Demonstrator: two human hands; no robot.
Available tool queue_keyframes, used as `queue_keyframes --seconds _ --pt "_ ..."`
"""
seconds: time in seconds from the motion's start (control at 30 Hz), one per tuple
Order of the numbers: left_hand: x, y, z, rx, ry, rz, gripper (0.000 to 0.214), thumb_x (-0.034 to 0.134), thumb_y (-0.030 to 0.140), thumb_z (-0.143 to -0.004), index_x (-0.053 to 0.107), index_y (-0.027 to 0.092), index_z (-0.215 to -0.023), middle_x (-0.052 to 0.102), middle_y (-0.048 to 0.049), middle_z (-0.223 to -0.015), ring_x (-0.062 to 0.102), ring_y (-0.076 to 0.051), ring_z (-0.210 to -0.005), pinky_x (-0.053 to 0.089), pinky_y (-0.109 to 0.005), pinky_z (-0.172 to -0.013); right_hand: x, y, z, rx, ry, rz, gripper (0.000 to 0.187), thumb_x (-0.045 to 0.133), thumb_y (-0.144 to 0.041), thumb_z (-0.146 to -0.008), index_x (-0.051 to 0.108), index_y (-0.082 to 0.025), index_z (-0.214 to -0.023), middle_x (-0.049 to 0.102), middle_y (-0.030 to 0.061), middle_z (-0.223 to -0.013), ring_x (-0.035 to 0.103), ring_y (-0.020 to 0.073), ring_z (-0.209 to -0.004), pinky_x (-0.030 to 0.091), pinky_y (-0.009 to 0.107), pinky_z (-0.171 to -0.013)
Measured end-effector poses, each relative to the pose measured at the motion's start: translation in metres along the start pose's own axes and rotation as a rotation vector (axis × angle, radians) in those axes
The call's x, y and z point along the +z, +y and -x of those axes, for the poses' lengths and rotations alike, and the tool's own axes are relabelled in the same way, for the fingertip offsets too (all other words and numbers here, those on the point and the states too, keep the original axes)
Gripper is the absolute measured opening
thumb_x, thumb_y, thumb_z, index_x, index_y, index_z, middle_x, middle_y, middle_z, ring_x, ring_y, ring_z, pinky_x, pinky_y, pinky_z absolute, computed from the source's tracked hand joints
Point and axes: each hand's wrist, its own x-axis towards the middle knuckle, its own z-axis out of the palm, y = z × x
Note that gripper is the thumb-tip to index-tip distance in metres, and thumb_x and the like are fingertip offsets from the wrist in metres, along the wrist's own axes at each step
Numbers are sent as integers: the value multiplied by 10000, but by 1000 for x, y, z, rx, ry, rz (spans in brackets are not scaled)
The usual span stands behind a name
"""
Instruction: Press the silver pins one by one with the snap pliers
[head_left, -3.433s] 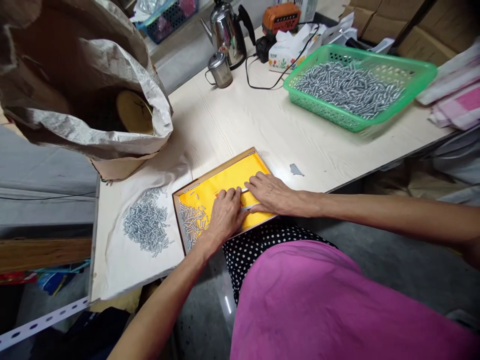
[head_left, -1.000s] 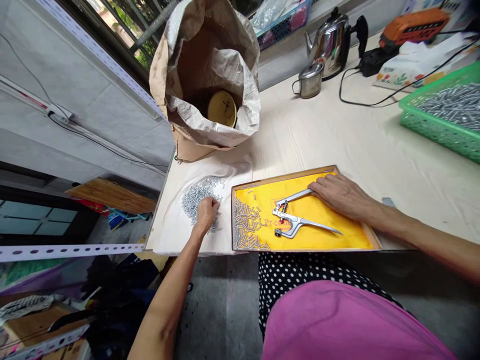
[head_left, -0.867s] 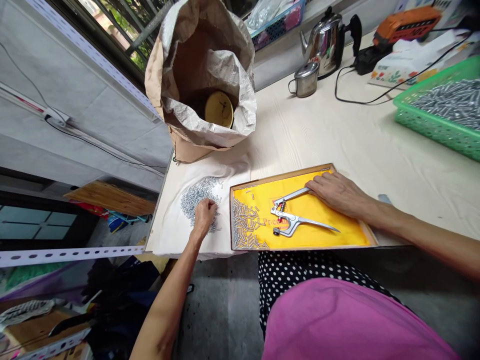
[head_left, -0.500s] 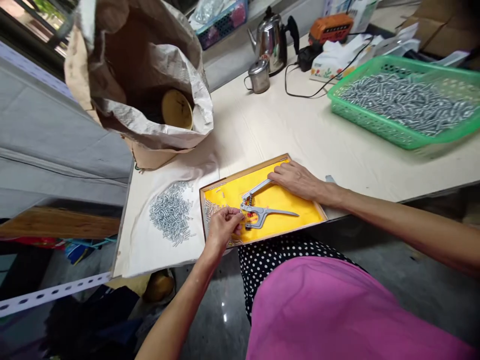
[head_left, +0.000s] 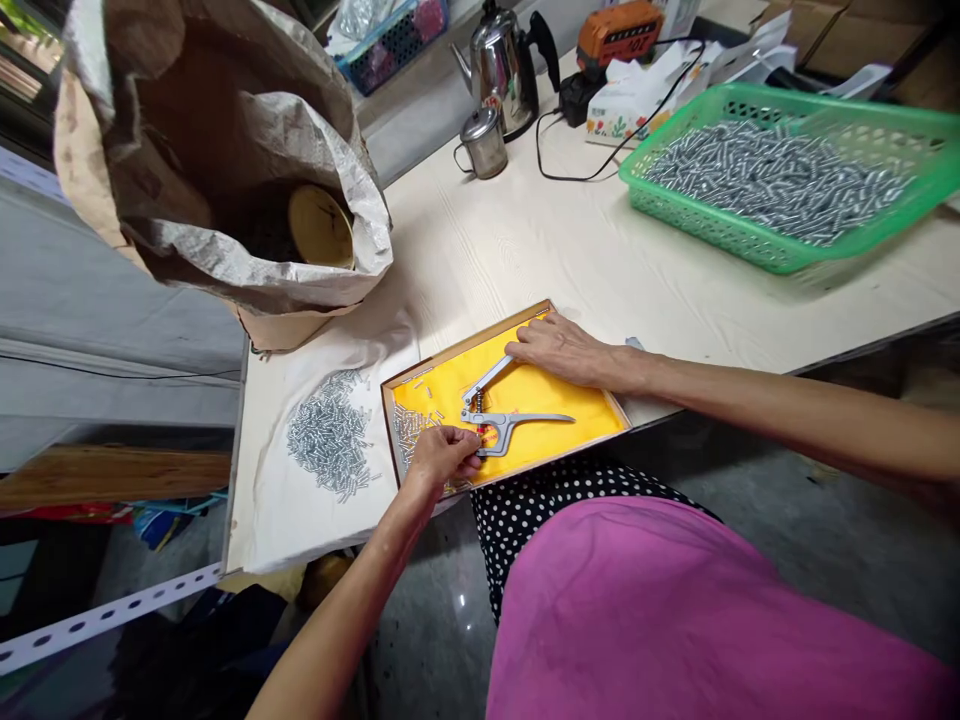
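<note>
Pliers point(head_left: 501, 424) lying in shallow tray point(head_left: 465, 347), on yellow lining point(head_left: 559, 438). Handles spread wide, pointing right; head toward left end of tray.

Right grip point(head_left: 559, 350) closed around end of upper pliers handle, fingers curled over it. Lower handle free on lining.

Left grip point(head_left: 439, 458) at pliers head, thumb and fingertips drawn close together. Too small to tell if fully closed, or if on a metal piece.

Loose metal pieces point(head_left: 409, 428) heaped at left end of tray, partly behind left grip. Bigger pile of same kind point(head_left: 328, 430) on white cloth point(head_left: 281, 535), just left of tray.

Tray near front edge of pale surface point(head_left: 465, 240). Grey scrap point(head_left: 634, 343) just past right wrist.

Farther back on right: green basket point(head_left: 705, 228), full of metal pins point(head_left: 780, 175). Behind: kettle point(head_left: 499, 75), lidded cup point(head_left: 486, 150), tissue box point(head_left: 607, 125), orange battery pack point(head_left: 619, 35). Back left: big open bag point(head_left: 277, 268), with round yellowish object point(head_left: 319, 228) inside.
</note>
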Motion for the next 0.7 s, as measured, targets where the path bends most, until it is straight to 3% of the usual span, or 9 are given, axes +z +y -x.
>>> queue_keyframes --seconds 0.2,0.3,0.4,0.5,0.6,0.7 --pt "0 2 -1 -73 -40 -77 189 774 188 -785 658 123 -651 641 -2 -476 615 -104 -445 536 -211 -523 0 -5 -14 16 -15 -92 213 372 -193 -996 582 -205 -1032 639 82 -942 488 239 -867 318 353 -726" --pt "0 -1 2 -89 -55 -80 192 775 175 -789 650 121 -654 648 -10 -485 610 -101 -439 533 -213 -530 -6 -11 -7 33 -55 -202 220 440 -294 -995 595 -160 -1078 636 122 -1046 517 249 -944 387 366 -801" --pt "0 -1 6 -92 -59 -61 188 774 171 -796 646 117 -670 657 -16 -502 605 -97 -434 524 -208 -523 -13 -20 8 -1 -84 -261 602 571 -572 -908 533 -109 -1290 615 172 -1171 525 304 -1071 413 441 -927" --pt "0 0 8 -94 -61 -52 182 757 149 -811 639 112 -677 649 -12 -493 593 -89 -420 515 -198 -512 -13 -27 22 -30 -102 -237 947 628 -744 -773 416 -112 -1445 531 215 -1371 466 384 -1241 356 552 -1043" --pt "1 2 9 -96 -56 -55 176 751 131 -814 636 113 -682 643 -7 -486 590 -86 -417 509 -190 -505 -9 -33 28 -10 -92 -230 991 659 -744 -742 383 -141 -1477 449 213 -1484 385 415 -1348 301 590 -1102" --pt "1 3 9 -96 -60 -60 180 769 144 -799 636 118 -681 644 -7 -489 589 -87 -420 501 -188 -500 -9 -36 28 -6 -63 -233 940 684 -691 -758 391 -147 -1467 485 206 -1455 431 394 -1309 328 574 -1084"
